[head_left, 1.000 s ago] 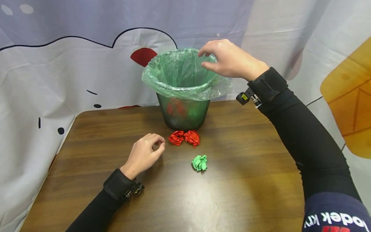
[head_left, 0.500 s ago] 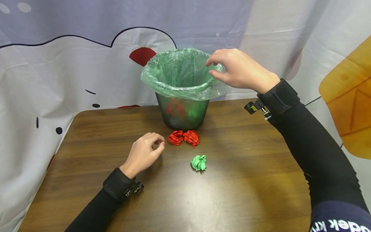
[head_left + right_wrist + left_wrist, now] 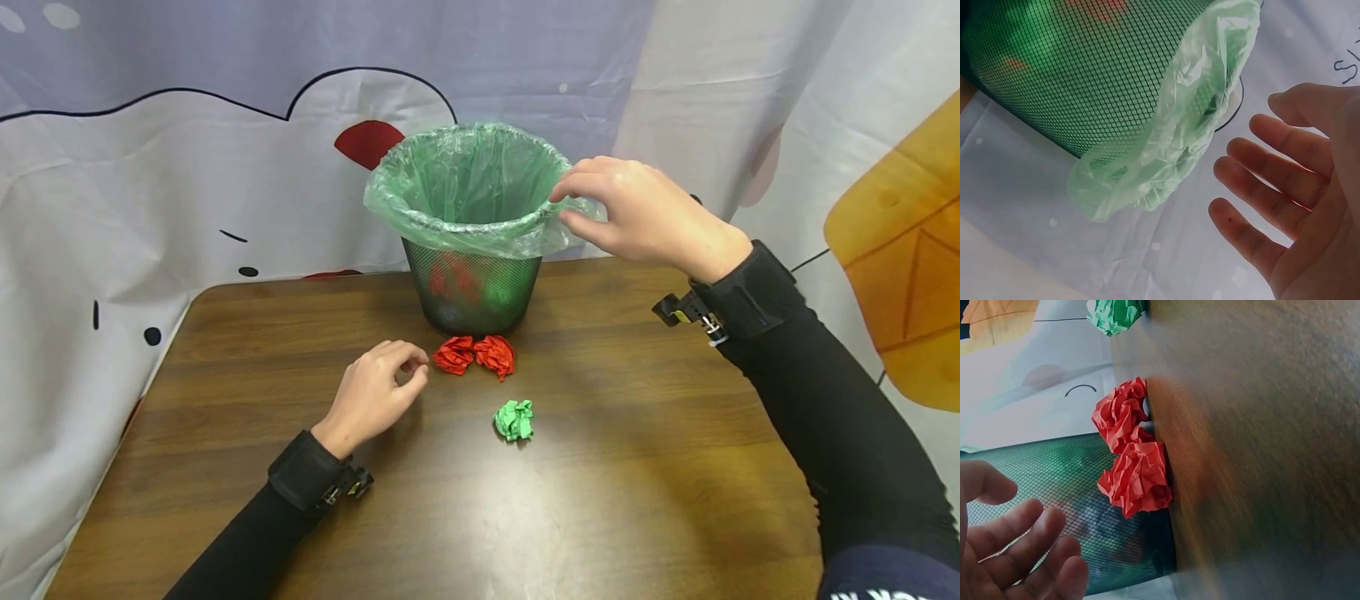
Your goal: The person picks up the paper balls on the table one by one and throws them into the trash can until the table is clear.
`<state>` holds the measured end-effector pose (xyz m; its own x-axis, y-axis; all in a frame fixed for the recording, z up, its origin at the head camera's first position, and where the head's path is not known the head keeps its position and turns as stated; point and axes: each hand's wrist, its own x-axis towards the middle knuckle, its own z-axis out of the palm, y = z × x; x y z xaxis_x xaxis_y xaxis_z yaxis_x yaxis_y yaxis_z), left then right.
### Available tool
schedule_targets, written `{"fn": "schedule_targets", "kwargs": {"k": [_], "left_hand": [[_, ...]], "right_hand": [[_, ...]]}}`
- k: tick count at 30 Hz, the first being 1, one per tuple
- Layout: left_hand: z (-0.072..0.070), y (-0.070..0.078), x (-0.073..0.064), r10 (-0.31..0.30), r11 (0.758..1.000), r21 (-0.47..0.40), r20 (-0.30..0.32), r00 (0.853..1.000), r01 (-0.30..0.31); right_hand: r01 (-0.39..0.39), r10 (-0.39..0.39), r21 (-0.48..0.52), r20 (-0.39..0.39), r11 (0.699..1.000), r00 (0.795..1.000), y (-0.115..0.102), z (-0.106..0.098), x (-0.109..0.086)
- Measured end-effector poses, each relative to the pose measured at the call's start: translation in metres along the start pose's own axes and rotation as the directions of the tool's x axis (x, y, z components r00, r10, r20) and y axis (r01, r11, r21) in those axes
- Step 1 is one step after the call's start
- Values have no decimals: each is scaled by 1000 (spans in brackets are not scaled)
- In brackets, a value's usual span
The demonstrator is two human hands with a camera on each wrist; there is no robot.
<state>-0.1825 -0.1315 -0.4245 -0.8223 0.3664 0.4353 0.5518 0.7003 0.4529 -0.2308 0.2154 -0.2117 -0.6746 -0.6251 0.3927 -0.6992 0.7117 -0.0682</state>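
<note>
Two red crumpled paper balls, one on the left (image 3: 454, 356) and one on the right (image 3: 496, 357), lie side by side at the foot of a black mesh waste bin (image 3: 472, 292). Nearer the front lies a green crumpled paper ball (image 3: 514, 421). My left hand (image 3: 375, 396) is low over the table, left of the red balls, fingers loosely bent and holding nothing. Beside the bin's right rim hangs my right hand (image 3: 645, 208), fingers spread and nothing in them. A green plastic bag (image 3: 480, 229) lines the bin and folds over its rim.
The bin stands at the back edge of the wooden table (image 3: 637, 483), against a printed curtain (image 3: 285, 192). Red and green shapes show through the bin's mesh. A camera (image 3: 675, 310) sits on the right wrist.
My right hand has come from over the bin's opening to the right and down, to beside its rim. The left hand and the paper balls have stayed in place.
</note>
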Motion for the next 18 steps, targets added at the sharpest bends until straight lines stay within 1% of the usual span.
{"fn": "schedule_targets", "kwargs": {"k": [5, 11, 18], "left_hand": [[1, -1, 1, 3, 1000, -3, 4, 1000, -3], [1, -2, 4, -17, 1000, -4, 34, 999, 17], [1, -2, 6, -45, 999, 10, 47, 998, 44]], "right_hand": [[17, -17, 7, -19, 1000, 1000, -2, 5, -12], [38, -37, 10, -36, 999, 999, -6, 11, -25], [75, -73, 30, -66, 997, 995, -12, 22, -41]]}}
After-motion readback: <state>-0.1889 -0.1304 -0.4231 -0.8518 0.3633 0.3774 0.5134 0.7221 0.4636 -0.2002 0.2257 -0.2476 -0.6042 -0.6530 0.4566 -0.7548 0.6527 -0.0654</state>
